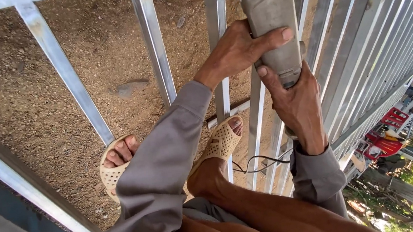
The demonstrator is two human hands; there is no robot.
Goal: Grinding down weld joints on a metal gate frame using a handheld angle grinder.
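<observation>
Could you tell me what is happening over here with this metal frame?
A person crouches on a frame of silver metal bars laid over sandy ground, feet in tan perforated sandals resting on the bars. Both hands grip a grey angle grinder: the left hand wraps the upper body, the right hand holds its rear end. A black cord trails below. A red machine sits off to the right.

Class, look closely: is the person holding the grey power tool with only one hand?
No: both the left hand and right hand clasp the grey metal-bodied angle grinder.

Sandy gravel ground (11, 88): metal bar frame (65, 71), 2 sandalled feet (117, 162) on it.
</observation>
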